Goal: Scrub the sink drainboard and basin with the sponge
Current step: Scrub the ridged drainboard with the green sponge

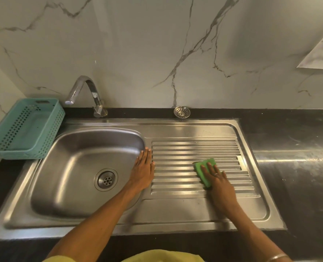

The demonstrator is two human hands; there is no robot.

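A green sponge [202, 168] lies on the ribbed steel drainboard [183, 148], right of the middle. My right hand [218, 181] presses down on the sponge with straight fingers and covers its near half. My left hand [143, 167] lies flat on the strip between the drainboard and the basin [66, 167], fingers pointing away from me. The basin is on the left, with a round drain [106, 179] in its floor.
A chrome tap [87, 93] stands behind the basin. A teal perforated basket [24, 129] sits at the left on the black counter [298, 148]. A loose steel strainer [182, 111] lies on the back ledge below the marble wall. A paper hangs at the upper right.
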